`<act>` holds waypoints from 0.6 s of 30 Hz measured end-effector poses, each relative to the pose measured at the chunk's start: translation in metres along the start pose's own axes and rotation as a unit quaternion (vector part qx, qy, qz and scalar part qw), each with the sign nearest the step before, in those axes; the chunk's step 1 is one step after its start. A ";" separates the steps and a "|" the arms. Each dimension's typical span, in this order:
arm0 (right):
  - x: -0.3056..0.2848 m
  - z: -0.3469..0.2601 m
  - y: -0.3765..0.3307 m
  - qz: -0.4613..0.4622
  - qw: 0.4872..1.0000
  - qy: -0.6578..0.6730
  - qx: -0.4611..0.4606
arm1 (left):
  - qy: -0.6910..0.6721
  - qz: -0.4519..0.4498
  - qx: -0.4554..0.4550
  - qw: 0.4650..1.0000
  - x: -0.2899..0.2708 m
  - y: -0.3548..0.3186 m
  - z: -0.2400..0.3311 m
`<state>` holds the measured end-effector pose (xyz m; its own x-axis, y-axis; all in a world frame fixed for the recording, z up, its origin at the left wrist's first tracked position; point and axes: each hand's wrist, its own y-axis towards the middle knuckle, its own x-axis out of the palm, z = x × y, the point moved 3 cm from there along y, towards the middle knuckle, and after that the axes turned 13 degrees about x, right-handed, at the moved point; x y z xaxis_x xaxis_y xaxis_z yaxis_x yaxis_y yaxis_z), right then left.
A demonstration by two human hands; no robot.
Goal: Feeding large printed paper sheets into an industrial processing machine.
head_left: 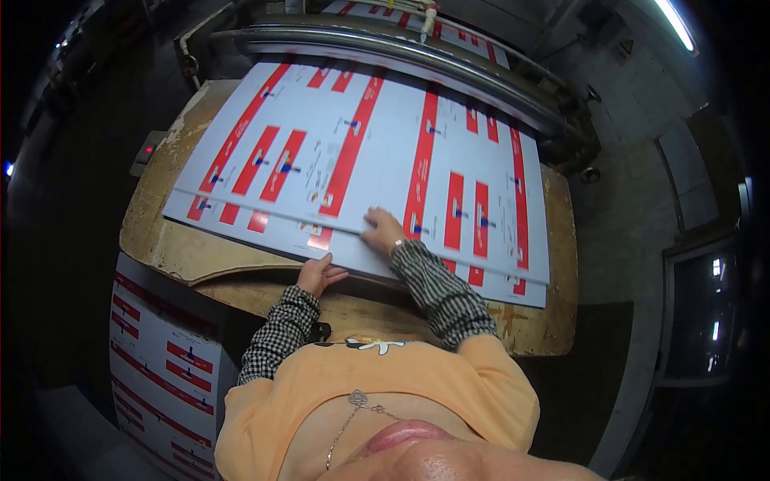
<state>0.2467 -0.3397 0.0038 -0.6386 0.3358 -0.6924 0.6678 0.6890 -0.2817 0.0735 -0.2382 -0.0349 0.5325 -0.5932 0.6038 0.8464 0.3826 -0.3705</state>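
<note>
Worn table (144,228) bears printed sheets (381,164), long axis crosswise; left hand (315,276), right hand (385,230) at edges, grip unclear.

Red-barred white sheets (389,160), black-and-white checked sleeves (445,297)

A lit tube lamp (675,24) glows at the upper right, above a grey wall (638,132) that bears a small triangular sign (626,47). Lower on that side, a framed dark pane (710,309) catches bright reflections. At the worktop's (553,232) left edge sits a small box (147,154) with a red light, and a bluish lamp (9,168) shines farther left.
</note>
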 end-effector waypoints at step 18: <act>-0.034 -0.057 -0.047 -0.093 0.995 0.037 0.002 | 0.000 -0.006 0.021 1.000 -0.001 -0.009 0.007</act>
<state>0.2152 -0.3472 0.0788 -0.7781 0.2492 -0.5766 0.5362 0.7416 -0.4031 0.0655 -0.2359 -0.0274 0.5230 -0.5977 0.6077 0.8510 0.4060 -0.3330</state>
